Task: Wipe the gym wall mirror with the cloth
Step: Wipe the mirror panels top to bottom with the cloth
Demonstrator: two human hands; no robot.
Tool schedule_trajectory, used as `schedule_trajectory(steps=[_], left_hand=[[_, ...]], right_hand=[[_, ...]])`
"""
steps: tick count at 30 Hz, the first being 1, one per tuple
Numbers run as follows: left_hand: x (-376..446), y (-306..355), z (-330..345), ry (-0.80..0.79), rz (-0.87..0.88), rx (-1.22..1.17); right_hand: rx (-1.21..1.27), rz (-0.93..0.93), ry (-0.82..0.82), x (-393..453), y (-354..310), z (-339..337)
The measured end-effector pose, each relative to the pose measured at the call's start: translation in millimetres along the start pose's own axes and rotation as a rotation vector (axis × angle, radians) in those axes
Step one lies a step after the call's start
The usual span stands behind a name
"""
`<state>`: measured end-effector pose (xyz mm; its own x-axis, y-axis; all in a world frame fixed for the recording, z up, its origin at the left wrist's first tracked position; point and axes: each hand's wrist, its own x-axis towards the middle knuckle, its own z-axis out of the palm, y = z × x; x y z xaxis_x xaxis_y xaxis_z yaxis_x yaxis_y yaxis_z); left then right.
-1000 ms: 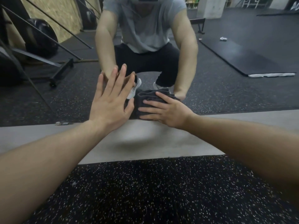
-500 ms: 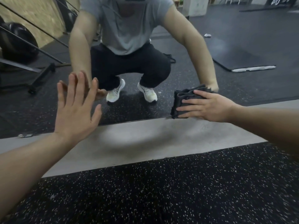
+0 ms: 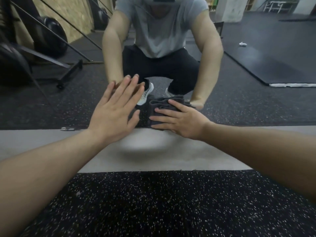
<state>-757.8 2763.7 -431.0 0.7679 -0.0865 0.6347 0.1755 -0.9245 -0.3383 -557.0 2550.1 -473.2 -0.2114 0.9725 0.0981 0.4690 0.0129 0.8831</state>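
1. We see the mirror [image 3: 239, 103] running down to a grey ledge [image 3: 34, 142], with speckled black floor [image 3: 153, 202] below that.
2. Our left hand [image 3: 112, 113] lies flat against the glass, fingers straight and close together, thumb out to the side; it holds nothing.
3. Our right hand [image 3: 181, 120] presses the cloth [image 3: 157, 106] onto the mirror with straight, spread fingers; the grip is flat and does not curl round the fabric.
4. The cloth is dark grey and folded, sitting low on the glass with its bottom edge just above the ledge, just beside the left thumb.
5. The two hands are near each other but apart.
6. The glass reflects a crouching person in a grey shirt and dark trousers, a dark mat [image 3: 266, 65] and black weight plates [image 3: 49, 36].
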Motion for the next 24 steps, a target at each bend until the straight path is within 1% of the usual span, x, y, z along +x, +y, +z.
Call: schedule_trajectory(steps=[3, 6, 8, 10, 13, 16, 21, 24], left_hand=[[-18.4, -20.0, -4.4, -0.037, -0.06, -0.014], [-39.8, -43.4, -7.3, -0.054, -0.132, -0.042], [-52.5, -58.5, -10.9, -0.078, -0.191, -0.06], [-61.4, -68.3, -14.4, -0.099, -0.221, -0.085], [-66.7, -73.8, -19.5, -0.131, -0.203, -0.098], [-59.4, -70.1, -21.6, -0.159, -0.196, -0.094], [-41.1, -50.9, -23.8, -0.187, -0.227, -0.093], [-36.1, -40.8, -27.4, -0.227, -0.235, -0.087]], right_hand=[[0.009, -0.047, -0.025, 66.7, -13.9, -22.6], [-0.004, -0.031, 0.024, 125.5, -20.0, -42.1], [0.006, -0.017, 0.034, 154.7, -23.7, -54.4], [0.009, -0.014, 0.009, 168.6, -25.0, -62.3], [0.015, -0.015, -0.017, 161.4, -18.1, -62.8], [0.012, -0.018, -0.024, 130.5, 0.8, -54.6], [0.06, 0.024, -0.004, 58.1, 31.5, -38.1], [0.078, 0.024, 0.03, 40.2, 37.2, -35.1]])
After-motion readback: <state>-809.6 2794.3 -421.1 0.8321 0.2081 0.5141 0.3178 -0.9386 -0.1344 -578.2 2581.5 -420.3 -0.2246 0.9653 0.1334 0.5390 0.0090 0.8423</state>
